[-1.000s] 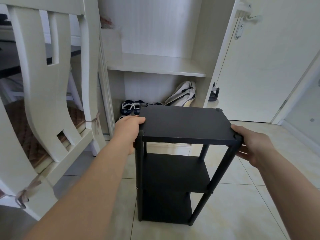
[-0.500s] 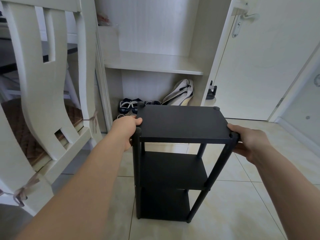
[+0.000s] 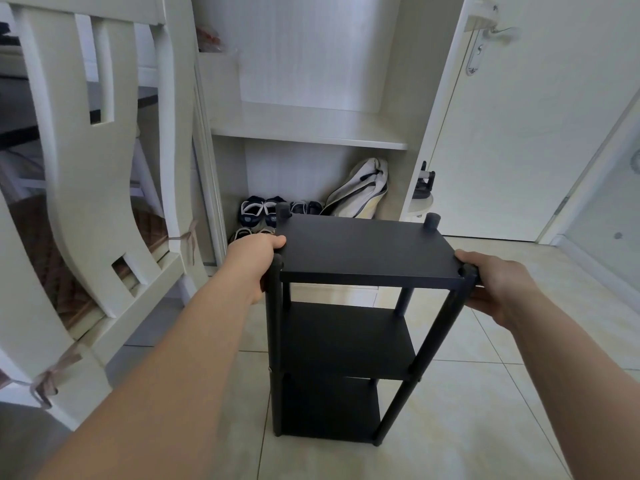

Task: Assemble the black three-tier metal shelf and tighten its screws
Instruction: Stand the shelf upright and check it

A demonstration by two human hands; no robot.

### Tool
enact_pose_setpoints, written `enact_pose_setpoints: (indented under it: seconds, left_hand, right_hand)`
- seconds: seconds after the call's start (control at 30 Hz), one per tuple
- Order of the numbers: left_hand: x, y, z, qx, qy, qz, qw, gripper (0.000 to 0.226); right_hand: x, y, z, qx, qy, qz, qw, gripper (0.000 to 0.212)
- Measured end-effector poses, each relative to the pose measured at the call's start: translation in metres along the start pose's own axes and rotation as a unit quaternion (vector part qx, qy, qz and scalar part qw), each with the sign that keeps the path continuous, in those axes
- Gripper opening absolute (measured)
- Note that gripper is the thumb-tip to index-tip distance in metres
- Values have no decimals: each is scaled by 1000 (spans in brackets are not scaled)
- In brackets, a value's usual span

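Black shelf: we see it upright on the floor, centre of the frame.
Left hand: curled round its top left edge.
Right hand: grips the top right edge.

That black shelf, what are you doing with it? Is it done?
A person holds the black shelf by its top tier. The left hand grips the near left corner and the right hand grips the near right corner. The shelf looks put together, with three tiers on four posts, and seems to stand upright on the tiled floor. Neither hand holds a tool. Behind it, shoes sit in a white cabinet.
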State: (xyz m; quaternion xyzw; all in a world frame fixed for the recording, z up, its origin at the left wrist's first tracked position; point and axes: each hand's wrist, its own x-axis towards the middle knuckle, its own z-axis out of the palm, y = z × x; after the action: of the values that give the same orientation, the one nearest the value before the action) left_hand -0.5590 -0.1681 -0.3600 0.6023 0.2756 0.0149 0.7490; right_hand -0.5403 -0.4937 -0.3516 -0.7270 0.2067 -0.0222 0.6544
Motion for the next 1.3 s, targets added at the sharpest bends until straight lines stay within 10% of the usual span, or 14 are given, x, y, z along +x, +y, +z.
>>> enact_pose_setpoints:
  seconds: [1.3]
  left_hand:
    - [-7,-8,-10,43,-6,-12,999,13]
  right_hand:
    - [1,13,-3,29,-16,67,997,16]
